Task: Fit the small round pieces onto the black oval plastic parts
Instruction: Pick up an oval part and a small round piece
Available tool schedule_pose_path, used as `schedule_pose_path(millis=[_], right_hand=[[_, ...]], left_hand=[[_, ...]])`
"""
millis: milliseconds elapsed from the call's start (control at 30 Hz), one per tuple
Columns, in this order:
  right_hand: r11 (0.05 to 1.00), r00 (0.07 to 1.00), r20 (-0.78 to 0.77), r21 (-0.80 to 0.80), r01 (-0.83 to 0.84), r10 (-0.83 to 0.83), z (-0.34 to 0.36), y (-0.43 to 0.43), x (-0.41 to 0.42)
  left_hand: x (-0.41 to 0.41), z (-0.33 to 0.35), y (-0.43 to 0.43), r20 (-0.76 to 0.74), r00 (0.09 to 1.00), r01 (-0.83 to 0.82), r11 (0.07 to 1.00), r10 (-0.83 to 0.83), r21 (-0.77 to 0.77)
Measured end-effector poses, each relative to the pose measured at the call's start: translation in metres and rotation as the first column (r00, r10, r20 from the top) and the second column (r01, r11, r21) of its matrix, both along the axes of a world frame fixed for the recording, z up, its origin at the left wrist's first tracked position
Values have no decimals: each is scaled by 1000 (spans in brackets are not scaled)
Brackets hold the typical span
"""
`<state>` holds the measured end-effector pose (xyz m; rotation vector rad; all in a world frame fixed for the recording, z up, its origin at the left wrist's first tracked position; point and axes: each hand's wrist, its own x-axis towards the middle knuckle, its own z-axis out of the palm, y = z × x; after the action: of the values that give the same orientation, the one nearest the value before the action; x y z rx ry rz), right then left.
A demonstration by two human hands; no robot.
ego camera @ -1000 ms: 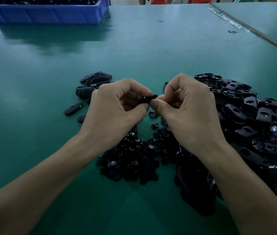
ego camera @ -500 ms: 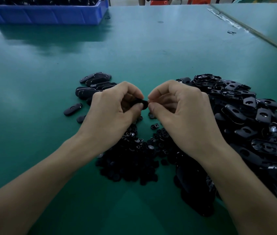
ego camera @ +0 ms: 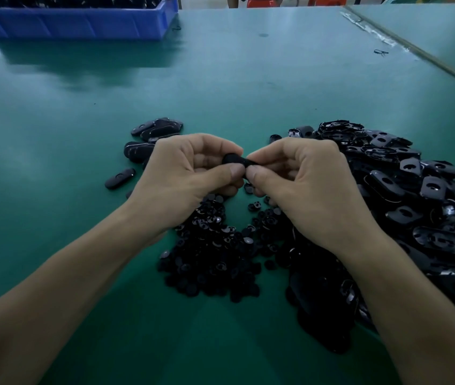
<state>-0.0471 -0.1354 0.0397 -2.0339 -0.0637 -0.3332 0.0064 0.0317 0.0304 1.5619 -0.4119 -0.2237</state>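
Both hands meet over the green table, sharing one black oval part (ego camera: 237, 160). My left hand (ego camera: 190, 176) pinches its left end between thumb and curled fingers. My right hand (ego camera: 301, 179) pinches the right end, thumb tip beside the left thumb. Whether a small round piece sits on the part is hidden by the fingers. Below the hands lies a heap of small round pieces (ego camera: 215, 257). A large pile of black oval parts (ego camera: 415, 195) spreads to the right. A small group of oval parts (ego camera: 154, 132) lies to the left behind my left hand.
A blue bin (ego camera: 76, 22) filled with dark parts stands at the far left of the table (ego camera: 54, 134). One single oval part (ego camera: 120, 177) lies apart at the left. A seam between table tops (ego camera: 415, 48) runs along the far right.
The hands have dropped slightly and closed together on the oval part. More of the part shows between the fingers now than half a second ago.
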Motion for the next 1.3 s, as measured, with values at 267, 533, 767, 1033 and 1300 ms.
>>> schedule_pose_path(millis=[267,533,767,1033,1300], right_hand=[[1000,1000,-12,4,21,-21,0,2,0],[1000,1000,-9,-4,-19,19,3,-3,0],[996,997,53,-60,-61,64,6,-10,0],[808,950,233,-507,300,-206,10,-28,3],[575,979,-17,-811,104,-201,9,-9,6]], left_hand=[[-1,0,-1,10,1000,10,1000,-10,7],[-1,2,0,34,999,6,1000,-7,20],[1,4,3,130,992,-3,1000,-1,31],[21,-3,14,106,949,-296,955,297,-18],[38,-15,31,275,859,-475,873,432,112]])
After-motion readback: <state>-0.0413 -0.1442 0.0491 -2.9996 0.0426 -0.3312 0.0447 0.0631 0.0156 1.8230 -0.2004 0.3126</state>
